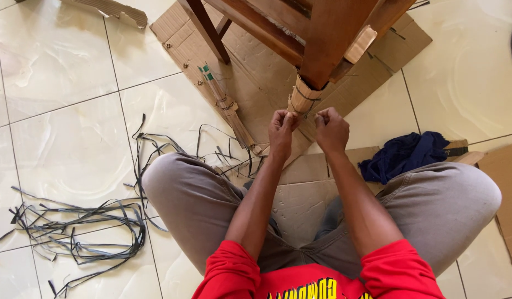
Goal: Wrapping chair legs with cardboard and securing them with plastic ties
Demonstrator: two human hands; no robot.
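Both hands at chair leg (322, 50) foot, wrap (301, 98) upright just beyond them. Left hand (281, 132) fingers pinch strap (307, 95) end; right hand (331, 128) fisted, equally near.

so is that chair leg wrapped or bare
Wrapped: cardboard rings the chair leg foot, bound with strap; both hands pinch at it.

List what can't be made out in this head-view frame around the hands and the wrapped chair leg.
- Strap ends: hidden inside the closed left hand and right hand.
- Cardboard wrap far side: hidden by the chair leg.
- Chair top: cut off by the upper edge.
- Dark blue cloth: bunched, kind unclear.
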